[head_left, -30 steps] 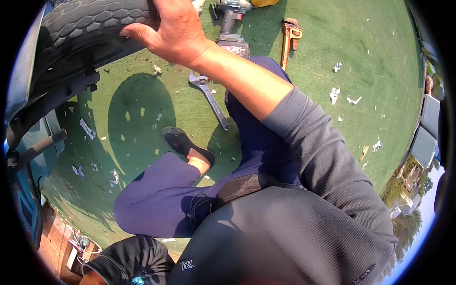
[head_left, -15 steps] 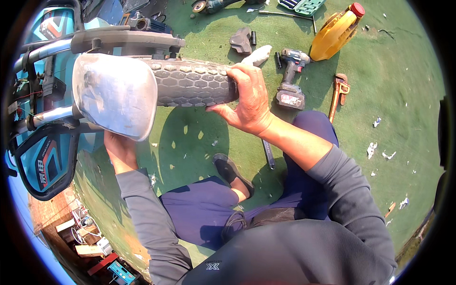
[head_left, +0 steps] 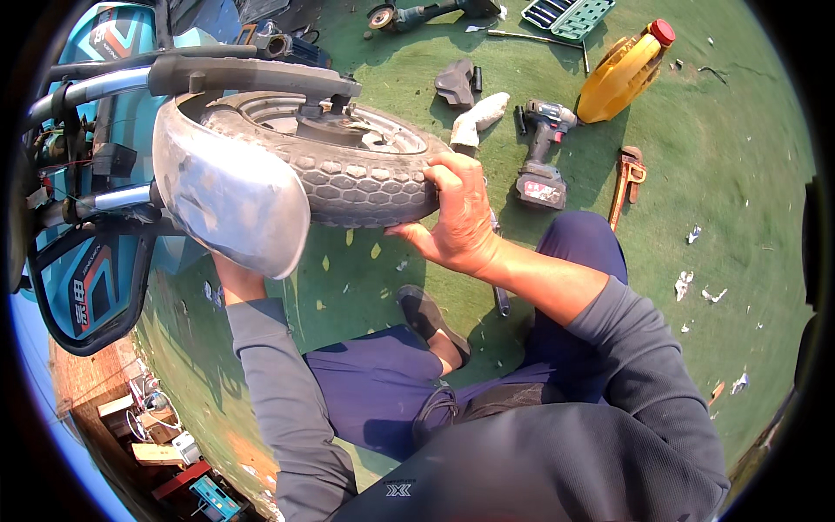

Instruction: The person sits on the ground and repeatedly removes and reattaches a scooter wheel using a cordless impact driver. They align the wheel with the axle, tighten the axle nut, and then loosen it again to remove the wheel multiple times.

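Observation:
A wheel with a grey honeycomb-tread tyre [head_left: 370, 184] lies tipped between the fork legs of a vehicle on its side, its rim and hub partly showing. My right hand [head_left: 461, 213] grips the tyre's near right end, thumb below the tread and fingers over the upper edge. A scuffed silver mudguard [head_left: 233, 196] covers the left part of the tyre. Beneath the mudguard, my left hand [head_left: 239, 280] goes out of sight, its fingers hidden. The upper fork leg [head_left: 252, 76] runs above the wheel; the chrome lower one [head_left: 122, 197] ends behind the mudguard.
Beyond the wheel on the green floor lie a whitish glove [head_left: 481, 117], a cordless impact wrench [head_left: 544, 152], an orange pipe wrench [head_left: 626, 184] and a yellow jug [head_left: 619, 78]. An angle grinder [head_left: 426, 13] and a green socket case [head_left: 570, 17] are farther off. Teal body panels [head_left: 87, 287] stand left.
The wheel has tilted, so its rim and hub now show above the tread. The mudguard has swung with it. My right hand stays on the tyre and sits slightly lower and farther right.

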`<state>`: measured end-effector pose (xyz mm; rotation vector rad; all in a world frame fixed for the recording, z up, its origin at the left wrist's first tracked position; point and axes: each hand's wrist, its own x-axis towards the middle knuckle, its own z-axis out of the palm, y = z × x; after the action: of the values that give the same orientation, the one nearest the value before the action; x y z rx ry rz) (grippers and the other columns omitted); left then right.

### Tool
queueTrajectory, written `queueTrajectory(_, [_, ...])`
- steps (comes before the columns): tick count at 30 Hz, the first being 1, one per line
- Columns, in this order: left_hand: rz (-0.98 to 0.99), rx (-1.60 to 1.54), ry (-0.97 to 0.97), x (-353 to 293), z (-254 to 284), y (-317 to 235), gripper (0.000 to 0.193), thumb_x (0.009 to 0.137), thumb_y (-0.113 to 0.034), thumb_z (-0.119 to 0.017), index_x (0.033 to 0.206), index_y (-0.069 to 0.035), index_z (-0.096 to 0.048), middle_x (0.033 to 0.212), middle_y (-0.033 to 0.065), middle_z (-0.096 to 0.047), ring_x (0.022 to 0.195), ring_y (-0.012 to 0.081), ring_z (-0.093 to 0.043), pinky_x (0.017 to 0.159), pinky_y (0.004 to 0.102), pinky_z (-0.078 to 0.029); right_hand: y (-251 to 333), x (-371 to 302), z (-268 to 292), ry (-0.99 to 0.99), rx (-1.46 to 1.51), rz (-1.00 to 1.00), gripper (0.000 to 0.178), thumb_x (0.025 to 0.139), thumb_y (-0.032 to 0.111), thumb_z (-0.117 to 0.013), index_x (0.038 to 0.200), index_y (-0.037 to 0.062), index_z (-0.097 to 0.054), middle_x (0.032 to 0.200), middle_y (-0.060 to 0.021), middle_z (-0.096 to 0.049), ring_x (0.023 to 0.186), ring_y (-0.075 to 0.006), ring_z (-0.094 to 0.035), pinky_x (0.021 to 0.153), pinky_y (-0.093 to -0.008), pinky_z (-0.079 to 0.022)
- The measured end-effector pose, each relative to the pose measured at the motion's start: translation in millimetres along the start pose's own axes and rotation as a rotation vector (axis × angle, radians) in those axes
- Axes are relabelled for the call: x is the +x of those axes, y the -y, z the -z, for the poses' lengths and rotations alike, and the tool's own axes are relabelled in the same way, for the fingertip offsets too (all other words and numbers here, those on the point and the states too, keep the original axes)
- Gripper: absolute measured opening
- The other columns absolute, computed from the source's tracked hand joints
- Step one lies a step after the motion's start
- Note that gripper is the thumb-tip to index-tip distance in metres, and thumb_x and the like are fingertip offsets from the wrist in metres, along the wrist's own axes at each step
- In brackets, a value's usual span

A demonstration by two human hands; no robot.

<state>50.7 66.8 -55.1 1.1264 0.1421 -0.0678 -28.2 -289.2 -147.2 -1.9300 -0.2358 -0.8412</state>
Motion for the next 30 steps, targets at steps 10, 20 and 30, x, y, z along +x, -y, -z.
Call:
queueTrajectory(10, [-0.244, 0.633, 0.003, 23, -58, 8, 0.053, 0.108, -0.037, -0.057, 0.139, 0.005, -0.055, 0.132, 0.0186, -0.063, 0.114, 0.0308, -0.062, 0.100, 0.0434, -0.052, -5, 4, 5, 0.015, -0.005, 0.008, 0.096, 0.056, 0.038, -0.098, 0.130, 0.0033, -0.047, 0.125, -0.0194, -0.052, 0.113, -0.0406, -0.052, 0.098, -0.0527, -0.044])
queueTrajectory(20, [-0.384, 1.003, 0.044, 46, -95, 2, 0.056, 0.107, -0.039, -0.059, 0.131, 0.012, -0.060, 0.121, 0.0237, -0.068, 0.102, 0.0325, -0.064, 0.093, 0.0431, -0.052, -6, 8, 12, 0.046, -0.039, 0.002, 0.095, 0.055, 0.037, -0.101, 0.126, 0.0028, -0.048, 0.123, -0.0191, -0.053, 0.112, -0.0392, -0.054, 0.096, -0.0497, -0.046])
queueTrajectory(30, [-0.259, 0.517, -0.278, 36, -26, 23, 0.035, 0.103, -0.021, -0.068, 0.129, 0.001, -0.065, 0.121, 0.0088, -0.069, 0.108, 0.0186, -0.066, 0.093, 0.0328, -0.054, -29, 46, 24, -0.029, -0.095, -0.061, 0.085, 0.067, 0.039, -0.095, 0.133, 0.0028, -0.056, 0.127, -0.0180, -0.062, 0.116, -0.0383, -0.059, 0.101, -0.0477, -0.046])
